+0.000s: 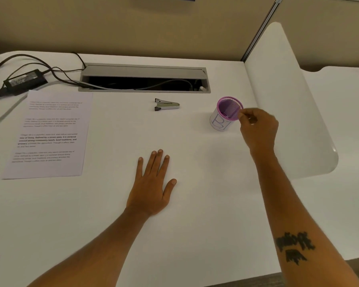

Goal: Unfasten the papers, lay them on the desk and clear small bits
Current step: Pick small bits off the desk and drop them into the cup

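Observation:
Printed papers (pixel 48 133) lie flat on the white desk (pixel 195 204) at the left. A metal staple remover (pixel 166 104) rests near the middle back of the desk. A purple mesh cup (pixel 226 113) with a white paper label stands to the right of it. My right hand (pixel 258 127) hovers at the cup's right rim with thumb and fingers pinched together; whether something tiny sits in the pinch is too small to tell. My left hand (pixel 153 183) lies flat on the desk, palm down, fingers spread, holding nothing.
A power adapter (pixel 25 79) with black cables sits at the back left. An open cable tray (pixel 144 79) runs along the back of the desk. A white curved divider (pixel 288 100) stands at the right, close behind the cup.

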`<state>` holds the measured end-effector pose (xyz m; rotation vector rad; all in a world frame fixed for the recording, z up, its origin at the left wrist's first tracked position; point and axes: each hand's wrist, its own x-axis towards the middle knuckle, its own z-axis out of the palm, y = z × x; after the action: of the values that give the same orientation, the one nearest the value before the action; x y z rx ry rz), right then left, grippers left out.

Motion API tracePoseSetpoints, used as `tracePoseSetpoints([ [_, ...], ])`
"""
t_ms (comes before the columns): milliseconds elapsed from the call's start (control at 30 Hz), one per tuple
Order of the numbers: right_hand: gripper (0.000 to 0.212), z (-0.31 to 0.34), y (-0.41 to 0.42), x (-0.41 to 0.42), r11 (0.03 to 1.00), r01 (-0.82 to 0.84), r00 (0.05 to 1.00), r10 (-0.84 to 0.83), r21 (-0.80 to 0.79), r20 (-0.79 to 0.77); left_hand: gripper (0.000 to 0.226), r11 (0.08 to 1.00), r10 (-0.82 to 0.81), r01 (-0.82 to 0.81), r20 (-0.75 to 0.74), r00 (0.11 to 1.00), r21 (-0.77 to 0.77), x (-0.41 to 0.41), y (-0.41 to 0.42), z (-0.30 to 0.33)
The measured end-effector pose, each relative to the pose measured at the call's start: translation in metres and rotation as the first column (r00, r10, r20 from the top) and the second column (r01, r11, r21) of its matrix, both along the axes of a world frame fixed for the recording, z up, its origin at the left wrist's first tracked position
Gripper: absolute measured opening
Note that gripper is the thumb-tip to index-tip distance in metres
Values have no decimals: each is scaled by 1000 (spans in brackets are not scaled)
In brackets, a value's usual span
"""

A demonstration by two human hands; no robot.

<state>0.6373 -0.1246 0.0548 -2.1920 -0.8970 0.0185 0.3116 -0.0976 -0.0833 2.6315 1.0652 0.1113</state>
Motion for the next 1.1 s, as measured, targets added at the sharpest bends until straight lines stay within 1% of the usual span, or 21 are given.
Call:
tracePoseSetpoints([
  [100,17,-30,-38,-29,1000,16,996,-16,0,-92,76,1000,2,-2,7,1000,-2,0,1,0],
  [133,20,-41,-51,-40,999,17,992,-21,-35,-126,75,1000,2,-2,8,1000,-3,0,1,0],
  [200,33,-64,-76,-60,981,1,990,-29,-196,-139,75,1000,3,-3,8,1000,2,0,1,0],
  [267,47,-80,-96,-79,921,-3,995,-35,-389,-92,76,1000,5,-5,6,1000,5,0,1,0],
  [300,52,-85,-103,-89,893,7,998,-34,-450,-52,76,1000,5,-5,6,1000,4,0,1,-1],
  [433,66,-98,-112,-124,829,45,996,3,-557,84,76,1000,6,-6,4,1000,2,0,1,-1],
  [500,73,-102,-108,-136,799,62,993,12,-598,119,77,1000,7,-7,3,1000,5,0,1,-1],
  [567,74,-105,-99,-143,780,64,992,15,-622,122,77,1000,7,-7,0,1000,10,1,1,-1],
  [667,73,-106,-87,-145,776,32,996,28,-630,86,77,1000,9,-9,-7,1000,13,1,1,-1],
  [800,65,-104,-82,-137,801,8,998,29,-599,52,77,1000,10,-10,2,1000,13,1,1,-1],
  [867,59,-102,-83,-131,845,46,999,-32,-533,36,77,1000,8,-8,-2,1000,16,1,1,-1],
  [967,48,-100,-84,-124,918,134,989,-150,-372,-14,77,1000,7,-7,-3,1000,17,0,1,-1],
  [1033,36,-99,-82,-121,942,161,984,-175,-294,-21,77,1000,6,-6,-3,1000,16,0,0,-1],
  [1100,25,-98,-76,-120,946,184,979,-200,-267,-33,77,1000,5,-5,-6,1000,15,0,1,-1],
])
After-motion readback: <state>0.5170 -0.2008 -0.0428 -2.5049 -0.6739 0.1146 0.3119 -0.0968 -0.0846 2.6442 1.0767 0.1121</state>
